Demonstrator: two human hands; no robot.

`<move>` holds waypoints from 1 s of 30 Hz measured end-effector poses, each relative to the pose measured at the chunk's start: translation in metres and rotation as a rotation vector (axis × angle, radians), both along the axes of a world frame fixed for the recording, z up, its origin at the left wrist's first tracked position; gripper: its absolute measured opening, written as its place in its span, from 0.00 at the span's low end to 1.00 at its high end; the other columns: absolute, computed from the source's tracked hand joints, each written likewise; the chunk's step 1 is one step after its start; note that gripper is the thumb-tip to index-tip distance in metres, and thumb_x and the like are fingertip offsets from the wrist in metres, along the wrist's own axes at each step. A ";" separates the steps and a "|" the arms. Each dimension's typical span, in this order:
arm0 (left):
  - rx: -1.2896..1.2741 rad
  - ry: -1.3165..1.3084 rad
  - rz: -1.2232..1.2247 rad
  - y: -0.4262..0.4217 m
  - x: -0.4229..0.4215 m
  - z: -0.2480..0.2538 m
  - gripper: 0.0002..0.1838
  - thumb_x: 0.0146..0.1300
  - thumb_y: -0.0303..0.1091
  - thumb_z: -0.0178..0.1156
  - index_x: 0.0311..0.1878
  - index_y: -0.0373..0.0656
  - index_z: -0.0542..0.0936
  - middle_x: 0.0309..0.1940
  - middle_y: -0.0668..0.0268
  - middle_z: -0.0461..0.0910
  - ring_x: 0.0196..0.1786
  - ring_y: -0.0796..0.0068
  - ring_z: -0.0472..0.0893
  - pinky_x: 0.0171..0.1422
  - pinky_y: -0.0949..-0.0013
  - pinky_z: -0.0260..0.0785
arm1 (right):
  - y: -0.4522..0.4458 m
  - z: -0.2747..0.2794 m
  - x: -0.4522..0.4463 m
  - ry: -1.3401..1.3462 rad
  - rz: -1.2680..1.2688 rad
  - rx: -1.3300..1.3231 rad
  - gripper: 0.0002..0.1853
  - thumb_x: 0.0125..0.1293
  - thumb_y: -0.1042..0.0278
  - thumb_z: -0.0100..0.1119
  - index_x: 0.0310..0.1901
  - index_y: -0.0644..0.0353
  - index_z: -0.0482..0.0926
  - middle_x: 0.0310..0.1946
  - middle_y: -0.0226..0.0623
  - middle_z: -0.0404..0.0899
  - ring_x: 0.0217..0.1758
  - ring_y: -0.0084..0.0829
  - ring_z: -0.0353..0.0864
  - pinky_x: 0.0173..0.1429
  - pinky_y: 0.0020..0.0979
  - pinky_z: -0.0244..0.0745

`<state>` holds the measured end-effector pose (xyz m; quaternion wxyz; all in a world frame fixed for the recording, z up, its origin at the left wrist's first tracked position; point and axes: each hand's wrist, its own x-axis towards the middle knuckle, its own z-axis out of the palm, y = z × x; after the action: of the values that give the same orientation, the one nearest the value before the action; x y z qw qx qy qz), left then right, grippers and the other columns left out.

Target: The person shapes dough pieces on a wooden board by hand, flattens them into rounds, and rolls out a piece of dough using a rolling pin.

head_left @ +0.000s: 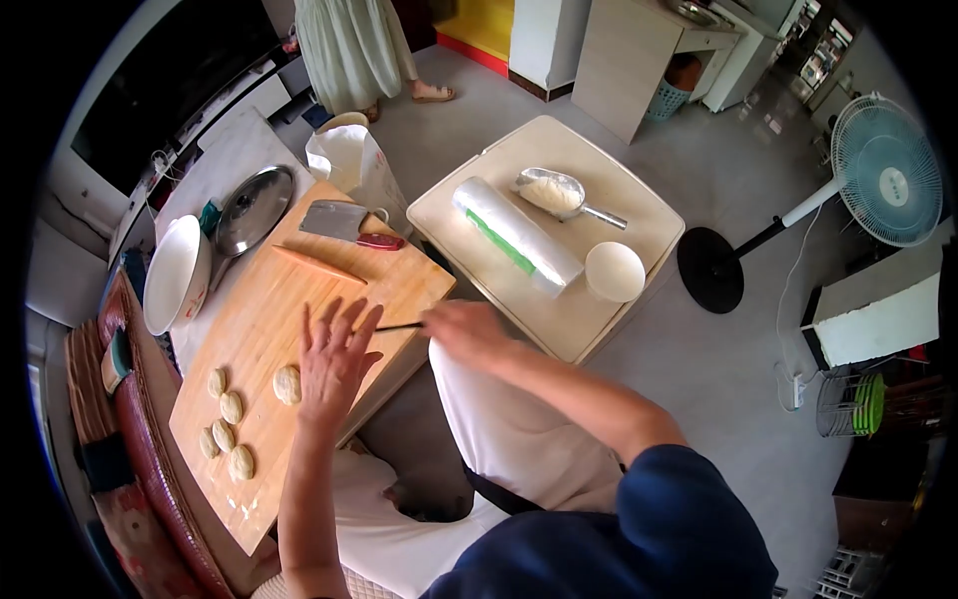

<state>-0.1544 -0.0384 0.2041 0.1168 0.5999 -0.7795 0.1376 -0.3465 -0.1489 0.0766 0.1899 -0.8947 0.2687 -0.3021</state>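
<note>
My left hand (334, 374) is held over the wooden board (329, 215) with its fingers spread, holding nothing. Beside it lies a round dough piece (286, 384). Several smaller dough pieces (232, 406) sit in a cluster farther left on the board. My right hand (464, 334) is closed around a thin dark stick (401, 326) that points left past the board's edge; its exact kind does not show. At the board's far end are a cleaver (334, 220) with a red handle and a slim tapered wooden rolling pin (319, 264).
A pale stool-like top (449, 215) bears a plastic roll (517, 235), a metal flour scoop (551, 193) and a white bowl (615, 272). Left of the board are a large white basin (180, 275) and a metal lid (254, 210). A fan (883, 175) stands right; another person's skirt (349, 55) shows behind.
</note>
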 end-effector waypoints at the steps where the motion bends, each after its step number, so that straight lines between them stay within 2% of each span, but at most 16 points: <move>1: -0.001 0.036 0.078 0.008 0.000 0.006 0.31 0.56 0.28 0.68 0.66 0.45 0.75 0.62 0.60 0.76 0.69 0.55 0.71 0.79 0.46 0.55 | -0.004 0.007 -0.029 -0.022 -0.104 0.015 0.05 0.66 0.66 0.59 0.37 0.55 0.81 0.34 0.38 0.81 0.38 0.43 0.84 0.40 0.44 0.80; 2: 0.002 0.076 0.155 0.019 0.004 0.009 0.33 0.57 0.28 0.68 0.69 0.45 0.73 0.66 0.60 0.73 0.71 0.54 0.68 0.81 0.44 0.51 | -0.014 0.006 -0.062 0.019 -0.151 0.008 0.07 0.67 0.66 0.59 0.42 0.54 0.84 0.34 0.38 0.82 0.39 0.43 0.84 0.42 0.44 0.80; 3: 0.008 0.114 0.229 0.031 0.009 0.007 0.36 0.57 0.28 0.69 0.71 0.46 0.72 0.69 0.59 0.71 0.74 0.53 0.66 0.83 0.43 0.48 | -0.022 0.003 -0.092 0.096 -0.325 0.056 0.09 0.68 0.67 0.58 0.46 0.51 0.86 0.35 0.39 0.82 0.41 0.43 0.84 0.43 0.45 0.79; 4: -0.063 0.141 0.271 0.043 0.015 0.004 0.36 0.56 0.29 0.69 0.70 0.46 0.72 0.65 0.60 0.74 0.71 0.54 0.69 0.82 0.43 0.50 | -0.033 -0.003 -0.125 0.122 -0.480 0.129 0.09 0.68 0.67 0.58 0.46 0.51 0.85 0.36 0.40 0.82 0.42 0.42 0.84 0.43 0.45 0.79; 6: -0.119 0.208 0.342 0.073 0.035 -0.019 0.31 0.60 0.27 0.66 0.68 0.45 0.73 0.65 0.57 0.73 0.70 0.51 0.70 0.80 0.43 0.51 | -0.052 -0.030 -0.190 0.091 -0.671 0.053 0.10 0.68 0.67 0.59 0.49 0.49 0.83 0.37 0.38 0.81 0.42 0.43 0.83 0.44 0.46 0.78; 10: -0.168 0.332 0.446 0.133 0.055 -0.069 0.24 0.62 0.25 0.62 0.63 0.41 0.76 0.66 0.52 0.73 0.68 0.46 0.71 0.75 0.43 0.58 | -0.054 -0.052 -0.265 0.262 -0.948 -0.046 0.11 0.64 0.67 0.66 0.48 0.51 0.83 0.41 0.37 0.78 0.46 0.43 0.82 0.45 0.46 0.79; 13: -0.154 0.379 0.522 0.168 0.060 -0.092 0.22 0.62 0.24 0.61 0.61 0.39 0.78 0.67 0.51 0.72 0.66 0.43 0.71 0.70 0.45 0.64 | -0.052 -0.061 -0.279 0.296 -0.961 -0.082 0.11 0.62 0.68 0.68 0.46 0.52 0.83 0.40 0.35 0.75 0.47 0.41 0.81 0.45 0.44 0.79; 19: -0.126 0.449 0.630 0.198 0.064 -0.108 0.24 0.59 0.20 0.62 0.61 0.41 0.79 0.67 0.52 0.72 0.67 0.46 0.71 0.68 0.49 0.68 | -0.059 -0.064 -0.277 0.304 -0.916 -0.149 0.12 0.58 0.66 0.72 0.43 0.54 0.84 0.39 0.34 0.75 0.48 0.39 0.79 0.46 0.42 0.78; 23: -0.163 0.500 0.713 0.201 0.071 -0.119 0.24 0.56 0.17 0.65 0.58 0.41 0.81 0.67 0.54 0.72 0.67 0.49 0.71 0.68 0.53 0.70 | -0.064 -0.061 -0.276 0.374 -0.884 -0.232 0.15 0.58 0.67 0.71 0.46 0.58 0.83 0.42 0.36 0.76 0.51 0.43 0.77 0.54 0.45 0.75; 25: -0.136 0.543 0.809 0.198 0.082 -0.130 0.28 0.54 0.20 0.69 0.60 0.43 0.80 0.66 0.56 0.72 0.68 0.50 0.70 0.71 0.54 0.67 | -0.069 -0.064 -0.272 0.370 -0.866 -0.285 0.17 0.58 0.69 0.71 0.50 0.58 0.83 0.47 0.37 0.78 0.53 0.45 0.76 0.57 0.46 0.74; 26: -0.188 0.794 0.852 0.197 0.097 -0.153 0.28 0.54 0.21 0.69 0.61 0.43 0.79 0.67 0.56 0.72 0.68 0.50 0.69 0.73 0.53 0.65 | -0.071 -0.062 -0.261 0.335 -0.841 -0.291 0.19 0.58 0.70 0.70 0.52 0.58 0.82 0.49 0.37 0.78 0.54 0.45 0.76 0.58 0.47 0.73; 27: -0.171 0.622 0.827 0.192 0.105 -0.155 0.28 0.55 0.23 0.70 0.61 0.43 0.78 0.67 0.55 0.71 0.69 0.49 0.69 0.74 0.52 0.64 | -0.070 -0.053 -0.243 0.284 -0.751 -0.287 0.19 0.58 0.72 0.70 0.52 0.59 0.82 0.50 0.38 0.78 0.54 0.45 0.76 0.58 0.47 0.73; 30: -0.132 0.567 0.903 0.169 0.125 -0.170 0.33 0.57 0.30 0.71 0.68 0.45 0.72 0.70 0.54 0.68 0.71 0.47 0.66 0.75 0.50 0.62 | -0.074 -0.018 -0.175 0.155 -0.525 -0.266 0.18 0.57 0.77 0.67 0.51 0.60 0.82 0.51 0.38 0.77 0.55 0.46 0.75 0.58 0.46 0.73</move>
<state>-0.0297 0.1303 0.0341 0.2893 0.8805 -0.3715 0.0553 -0.5211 -0.2231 0.0585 -0.0346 -0.8319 0.4627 -0.3044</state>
